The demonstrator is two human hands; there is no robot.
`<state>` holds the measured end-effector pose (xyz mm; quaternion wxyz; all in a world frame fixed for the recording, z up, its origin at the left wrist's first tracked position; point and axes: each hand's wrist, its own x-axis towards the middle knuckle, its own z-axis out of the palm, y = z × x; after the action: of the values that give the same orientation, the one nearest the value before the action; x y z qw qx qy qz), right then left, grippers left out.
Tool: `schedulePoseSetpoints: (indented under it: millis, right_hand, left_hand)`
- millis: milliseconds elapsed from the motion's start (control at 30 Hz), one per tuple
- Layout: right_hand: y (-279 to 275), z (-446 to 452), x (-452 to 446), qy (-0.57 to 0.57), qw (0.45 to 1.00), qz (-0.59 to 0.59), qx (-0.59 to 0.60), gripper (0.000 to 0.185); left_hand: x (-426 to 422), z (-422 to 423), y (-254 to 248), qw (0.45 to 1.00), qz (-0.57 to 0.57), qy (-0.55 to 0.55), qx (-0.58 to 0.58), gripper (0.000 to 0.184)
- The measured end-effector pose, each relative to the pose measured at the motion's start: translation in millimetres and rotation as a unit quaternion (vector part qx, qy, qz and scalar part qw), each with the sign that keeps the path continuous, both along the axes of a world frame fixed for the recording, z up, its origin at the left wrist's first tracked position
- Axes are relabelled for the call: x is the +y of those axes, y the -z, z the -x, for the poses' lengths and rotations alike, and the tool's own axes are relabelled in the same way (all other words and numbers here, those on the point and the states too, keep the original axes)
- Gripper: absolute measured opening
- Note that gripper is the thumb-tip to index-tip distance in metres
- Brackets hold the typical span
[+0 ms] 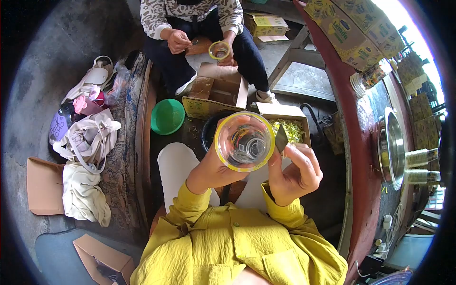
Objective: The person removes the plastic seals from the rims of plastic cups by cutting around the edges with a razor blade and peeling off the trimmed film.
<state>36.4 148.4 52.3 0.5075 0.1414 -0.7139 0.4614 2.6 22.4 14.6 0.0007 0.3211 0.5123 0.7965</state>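
Note:
My left hand (211,168) is wrapped round a clear plastic cup (243,141) with a yellow rim, its mouth turned up toward me. Between the thumb and fingers of my right hand (297,175) is a small, flat, dark blade (281,138), close against the right side of the rim. Whether the edge touches the plastic, I cannot tell. Just behind the cup stands a carton of yellow-green trimmings (295,128), partly covered by my hands and the blade. A dark round tub (207,133) is mostly hidden behind the cup.
Opposite me sits a person (190,28) holding a similar cup (219,50). An open cardboard box (221,90) and a green basin (167,117) lie between us. Bags (95,133) rest on the left. On the right-hand table are a steel bowl (392,147) and stacked cups (422,158).

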Motion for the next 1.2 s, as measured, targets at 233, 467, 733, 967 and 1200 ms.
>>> schedulePoseSetpoints:
  millis: [233,467,733,967,1200]
  right_hand:
    - [0,-1,-2,0.007,1.0,-0.002,-0.002,0.028]
    - [2,-1,-2,0.032,0.999,-0.005,-0.003,0.028]
    - [1,1,1,0.021,1.0,-0.01,-0.011,0.029]
    - [0,3,0,0.031,0.999,-0.011,-0.01,0.028]
    - [0,2,3,0.014,0.999,0.009,-0.028,0.027]
  left_hand:
    - [1,0,1,1.0,-0.003,-0.007,0.005,0.066]
    - [-6,2,-1,0.997,0.064,-0.005,0.043,0.072]
    - [-11,4,-6,0.993,0.098,-0.006,0.064,0.07]
    - [-11,4,-5,0.995,0.087,0.023,0.049,0.072]
    - [-11,2,-1,0.995,0.094,0.016,0.037,0.077]
